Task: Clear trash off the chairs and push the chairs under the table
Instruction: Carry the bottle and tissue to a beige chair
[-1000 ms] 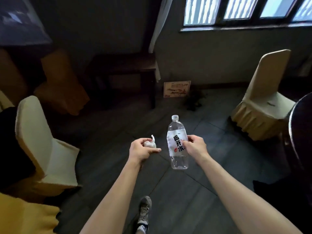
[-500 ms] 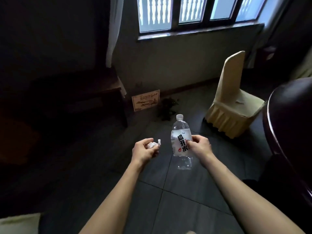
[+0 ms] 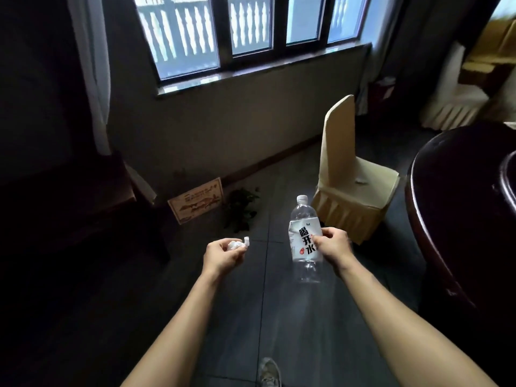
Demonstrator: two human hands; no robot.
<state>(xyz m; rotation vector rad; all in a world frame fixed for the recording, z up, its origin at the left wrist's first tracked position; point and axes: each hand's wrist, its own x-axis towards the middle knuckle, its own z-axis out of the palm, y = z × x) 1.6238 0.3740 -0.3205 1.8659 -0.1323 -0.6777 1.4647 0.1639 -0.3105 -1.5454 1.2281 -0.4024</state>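
My right hand (image 3: 333,247) grips a clear plastic water bottle (image 3: 305,238) with a white label, held upright over the floor. My left hand (image 3: 222,254) is closed around a crumpled white tissue (image 3: 237,244). Ahead to the right stands a chair in a cream cover (image 3: 351,174), pulled away from the dark round table (image 3: 458,219) at the right edge. A small scrap of trash (image 3: 361,181) lies on that chair's seat.
A low dark table (image 3: 83,196) fills the left side. A framed sign (image 3: 196,201) and a small plant (image 3: 241,206) rest on the floor against the wall under the window. Another cream-covered chair (image 3: 458,107) sits at the far right. Grey floor tiles stretch ahead.
My view has swung to the right, so the chairs on the left have left the frame and the round table has come in. Both hands keep their hold on tissue and bottle.
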